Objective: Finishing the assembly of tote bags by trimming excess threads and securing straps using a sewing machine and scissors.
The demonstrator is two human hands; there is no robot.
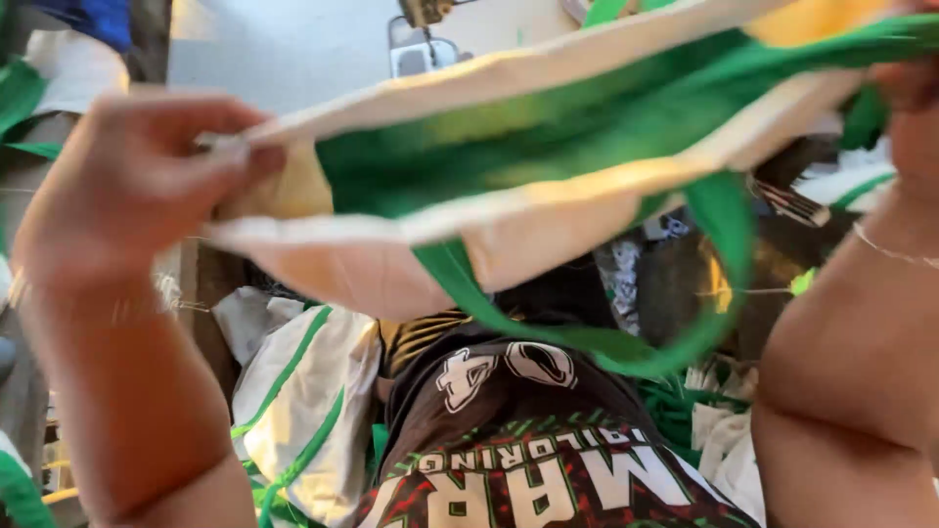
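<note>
A cream cloth bag (pixel 528 210) with green lining and a green strap loop (pixel 719 284) is held up close to the camera, stretched between both hands. My left hand (pixel 132 181) pinches its left end between thumb and fingers. At the upper right edge my right hand (pixel 910 93) grips the other end, mostly cut off by the frame. The strap hangs down in a loop under the bag.
A sewing machine (pixel 421 39) stands behind the bag on a pale table. Below lie several cream and green cloth pieces (pixel 298 391) and my dark printed shirt (pixel 528 450). More cloth is piled at the right (pixel 724 440).
</note>
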